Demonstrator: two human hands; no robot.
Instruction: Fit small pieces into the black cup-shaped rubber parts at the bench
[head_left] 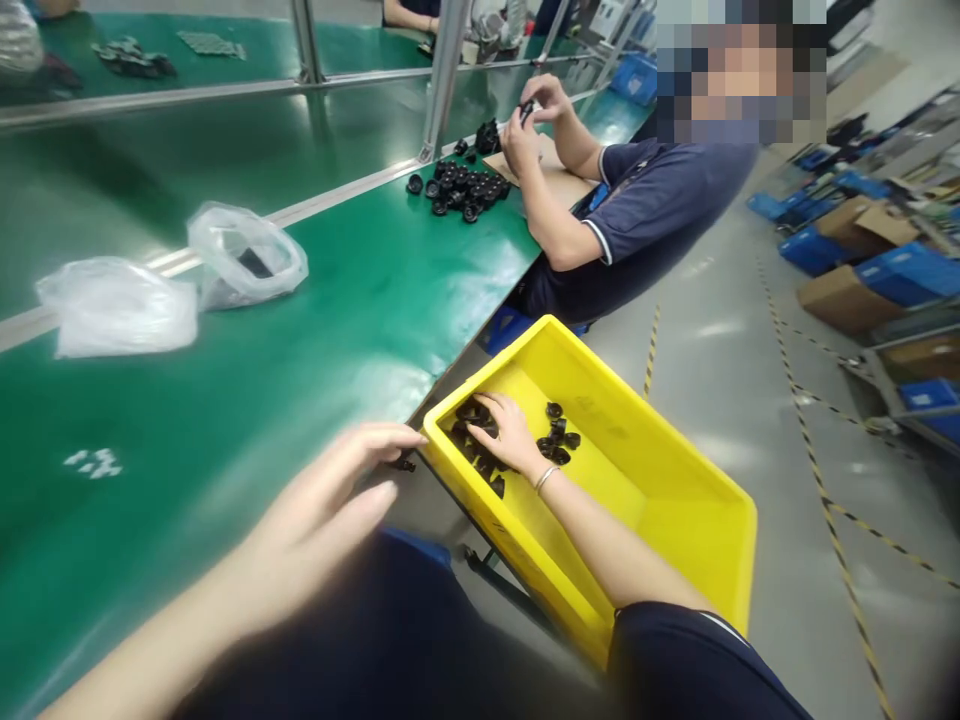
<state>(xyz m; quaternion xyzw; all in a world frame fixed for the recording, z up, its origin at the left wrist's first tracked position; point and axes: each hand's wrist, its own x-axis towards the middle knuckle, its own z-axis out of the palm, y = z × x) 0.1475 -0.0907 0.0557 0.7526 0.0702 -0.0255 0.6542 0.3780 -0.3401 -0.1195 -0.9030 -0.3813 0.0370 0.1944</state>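
My right hand [514, 437] reaches down into a yellow plastic bin [675, 500], its fingers curled round small black plastic parts [474, 410] in the bin's left corner. How many it grips is hidden. A few more black parts [556, 440] lie on the bin floor to the right of the hand. My left hand [330, 500] hovers at the green table's edge beside the bin, thumb and fingers apart. Just past its fingertips shows a small black piece [406, 463], partly hidden; the hand does not appear to grip it.
On the green table [360, 330] lie two clear plastic bags [120, 305], small white pieces [95, 462] and a heap of round black parts [469, 188]. A co-worker [652, 200] sits at the far side, handling a black part. Blue bins [911, 272] and cartons stand right.
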